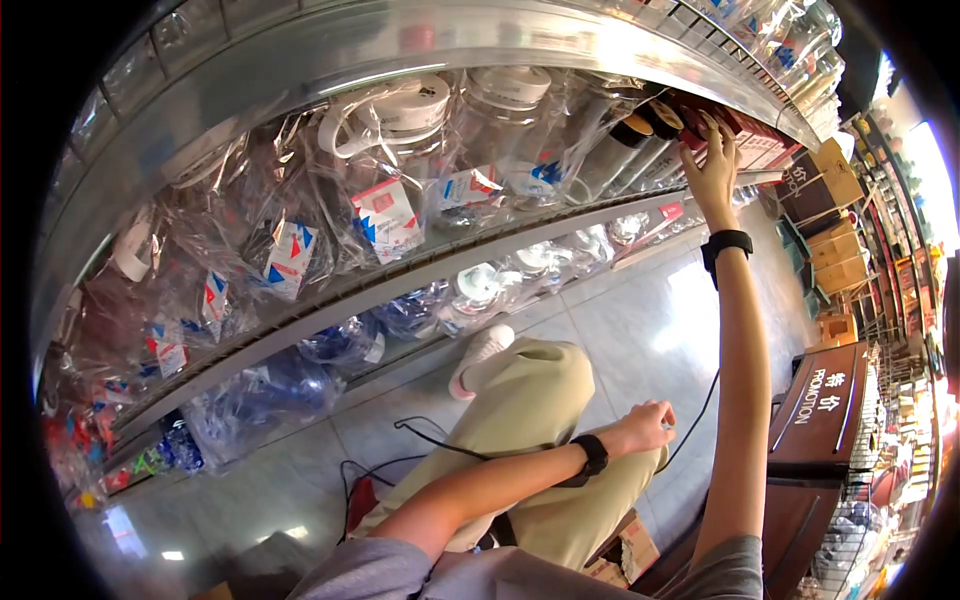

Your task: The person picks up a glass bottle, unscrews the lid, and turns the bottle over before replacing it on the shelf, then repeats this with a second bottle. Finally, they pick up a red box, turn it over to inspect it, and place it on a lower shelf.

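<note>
My right hand (pixel 714 168) is raised to the middle shelf, its fingers spread and resting against a red box (pixel 757 143) beside dark-capped metal bottles (pixel 628 148). Nothing is clearly gripped in it. It wears a black wristband (pixel 727 242). My left hand (pixel 648 424) is curled into a fist and rests on my knee, in khaki trousers (pixel 535 420); it holds nothing that I can see and wears a black band too. A thin black cable (pixel 425 432) trails over my leg.
A curved metal shelf (pixel 420 268) holds clear plastic-wrapped bottles with white lids (pixel 420 110) and red-blue tags. More wrapped bottles stand on the lower shelf (pixel 300 375). A brown promotion stand (pixel 825 405) is at the right, cardboard boxes (pixel 838 250) farther down the tiled aisle.
</note>
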